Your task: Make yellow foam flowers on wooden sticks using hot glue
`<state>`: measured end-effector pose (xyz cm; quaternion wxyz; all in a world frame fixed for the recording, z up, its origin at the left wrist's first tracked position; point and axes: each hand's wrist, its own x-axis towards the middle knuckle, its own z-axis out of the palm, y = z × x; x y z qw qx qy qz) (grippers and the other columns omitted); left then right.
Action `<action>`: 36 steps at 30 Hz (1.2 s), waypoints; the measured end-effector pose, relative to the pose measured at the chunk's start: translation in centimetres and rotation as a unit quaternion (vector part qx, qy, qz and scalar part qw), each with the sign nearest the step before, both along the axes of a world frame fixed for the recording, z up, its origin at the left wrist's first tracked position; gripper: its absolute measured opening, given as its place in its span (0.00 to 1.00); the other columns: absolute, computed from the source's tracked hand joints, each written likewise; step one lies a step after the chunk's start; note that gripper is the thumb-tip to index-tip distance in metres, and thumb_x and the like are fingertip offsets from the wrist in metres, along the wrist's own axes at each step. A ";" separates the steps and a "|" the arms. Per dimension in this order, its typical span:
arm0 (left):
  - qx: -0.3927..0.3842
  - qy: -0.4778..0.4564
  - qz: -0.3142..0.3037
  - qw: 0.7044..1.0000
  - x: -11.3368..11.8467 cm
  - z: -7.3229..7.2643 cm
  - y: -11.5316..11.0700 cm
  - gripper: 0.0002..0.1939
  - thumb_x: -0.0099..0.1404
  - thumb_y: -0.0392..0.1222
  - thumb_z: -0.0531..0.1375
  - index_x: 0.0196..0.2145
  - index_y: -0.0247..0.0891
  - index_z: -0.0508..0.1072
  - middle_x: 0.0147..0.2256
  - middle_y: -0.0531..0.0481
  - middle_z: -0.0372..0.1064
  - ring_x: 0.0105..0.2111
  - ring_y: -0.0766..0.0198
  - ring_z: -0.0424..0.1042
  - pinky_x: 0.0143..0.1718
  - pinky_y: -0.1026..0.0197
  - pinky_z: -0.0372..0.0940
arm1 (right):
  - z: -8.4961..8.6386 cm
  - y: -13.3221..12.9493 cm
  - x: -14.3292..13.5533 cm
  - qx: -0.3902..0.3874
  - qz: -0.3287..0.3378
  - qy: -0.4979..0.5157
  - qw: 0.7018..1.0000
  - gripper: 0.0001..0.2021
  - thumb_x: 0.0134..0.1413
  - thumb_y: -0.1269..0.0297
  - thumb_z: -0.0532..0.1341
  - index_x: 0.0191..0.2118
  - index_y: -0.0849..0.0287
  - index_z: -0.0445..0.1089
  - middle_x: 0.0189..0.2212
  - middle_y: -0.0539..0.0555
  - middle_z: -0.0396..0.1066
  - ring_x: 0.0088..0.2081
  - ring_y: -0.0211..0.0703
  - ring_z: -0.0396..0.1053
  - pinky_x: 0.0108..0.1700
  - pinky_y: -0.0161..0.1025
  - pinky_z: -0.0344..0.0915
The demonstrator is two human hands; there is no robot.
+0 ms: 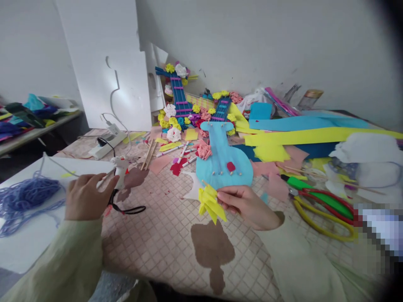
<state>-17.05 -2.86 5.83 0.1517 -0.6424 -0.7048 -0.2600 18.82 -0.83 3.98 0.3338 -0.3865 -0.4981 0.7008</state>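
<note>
My right hand [244, 205] pinches a folded yellow paper flower [209, 202] above the table. A thin wooden tip [204, 182] shows at the flower's top edge. Just behind it lies a light blue guitar-shaped cutout [214, 149] with a pink paper flower [204, 151], a red patch and small pegs on it. On the left, my left hand [88, 195] has its thumb and fingers curled at a white glue gun [121, 167] with a red trigger. Part of the grip is hidden by the hand. A black cord [129, 211] loops beside the gun.
Blue yarn [30, 193] lies on a white board at left, near a power strip [107, 144]. Large scissors [324, 209] lie at right. Behind are decorated dark blue guitars [181, 94], markers [182, 153], yellow paper strips [299, 136] and a white foam board [116, 63].
</note>
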 end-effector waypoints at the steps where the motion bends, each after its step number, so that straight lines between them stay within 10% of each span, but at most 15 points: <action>1: 0.046 0.028 0.029 0.998 1.1 0.4 -0.6 0.12 0.58 0.47 0.56 0.32 0.34 0.69 0.30 0.52 0.61 0.39 0.56 0.63 0.45 0.51 0.55 | 0.0 0.0 0.0 -0.005 0.001 0.013 1.000 0.13 0.45 0.57 0.61 0.22 0.63 0.67 0.19 0.47 0.59 0.19 0.28 0.50 0.21 0.33 0.46; 5: -0.094 -0.128 -0.210 0.965 8.5 0.9 -1.9 0.10 0.59 0.41 0.54 0.38 0.35 0.68 0.38 0.46 0.65 0.41 0.59 0.64 0.43 0.55 0.60 | -0.2 0.0 0.1 -0.026 -0.009 0.035 0.999 0.12 0.46 0.59 0.62 0.22 0.63 0.67 0.19 0.47 0.60 0.19 0.27 0.51 0.21 0.32 0.46; 10: -0.289 -0.441 -0.391 0.754 17.1 -1.3 -0.2 0.15 0.58 0.43 0.56 0.42 0.35 0.65 0.40 0.44 0.66 0.41 0.60 0.66 0.40 0.58 0.65 | -0.5 0.2 0.1 -0.032 -0.019 0.035 0.999 0.11 0.45 0.60 0.62 0.24 0.63 0.68 0.20 0.48 0.61 0.20 0.27 0.52 0.21 0.31 0.47; 36: -0.262 -0.716 -0.312 0.567 19.3 -5.0 1.1 0.07 0.53 0.36 0.62 0.32 0.37 0.73 0.28 0.53 0.70 0.28 0.70 0.67 0.31 0.68 0.64 | -0.5 0.1 -0.6 0.189 -0.121 -0.173 0.959 0.05 0.48 0.66 0.60 0.32 0.60 0.72 0.28 0.50 0.72 0.29 0.34 0.67 0.30 0.31 0.66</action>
